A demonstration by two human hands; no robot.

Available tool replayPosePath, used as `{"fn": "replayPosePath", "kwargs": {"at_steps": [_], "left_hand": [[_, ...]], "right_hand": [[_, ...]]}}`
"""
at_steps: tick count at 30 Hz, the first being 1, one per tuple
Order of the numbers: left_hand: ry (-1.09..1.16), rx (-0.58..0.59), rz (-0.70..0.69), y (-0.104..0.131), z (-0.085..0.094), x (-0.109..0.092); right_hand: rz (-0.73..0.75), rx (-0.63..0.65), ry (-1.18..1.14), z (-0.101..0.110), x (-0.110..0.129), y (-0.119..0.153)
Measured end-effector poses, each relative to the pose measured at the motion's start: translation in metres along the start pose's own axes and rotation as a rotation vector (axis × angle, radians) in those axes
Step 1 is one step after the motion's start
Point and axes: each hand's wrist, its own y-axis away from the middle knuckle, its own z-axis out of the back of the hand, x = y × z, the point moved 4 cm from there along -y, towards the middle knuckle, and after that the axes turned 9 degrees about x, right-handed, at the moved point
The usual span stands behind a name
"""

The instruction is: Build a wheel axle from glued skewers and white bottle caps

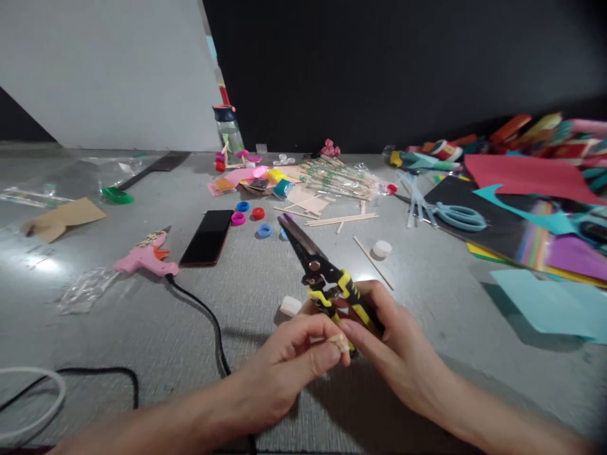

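While the left hand (296,360) pinches a small pale piece (338,343) between thumb and fingers, the right hand (403,344) curls around the black-and-yellow handles of a cutting tool (314,265), just beside that piece. The tool's blades point forward and leftward. A white cap (290,306) sits near the left hand. Farther out lie a thin wooden stick (374,263), a dark phone (207,238) and a pink glue gun (145,254).

Single head-worn view, facing forward and down; close above tabletop (446,297)
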Motion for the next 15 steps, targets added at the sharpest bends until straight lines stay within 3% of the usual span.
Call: {"fn": "replayPosePath", "kwargs": {"at_steps": [7,11,15], "left_hand": [[-0.042,-0.031,-0.029,0.003,0.001,-0.003],[-0.191,-0.041,-0.013,0.006,-0.003,-0.017],[-0.347,-0.067,-0.038,0.009,-0.001,-0.025]], "right_hand": [[0.189,-0.037,0.522,-0.009,-0.004,0.0],[0.274,-0.024,0.531,-0.007,-0.005,0.002],[0.121,0.006,0.454,-0.001,-0.006,0.002]]}}
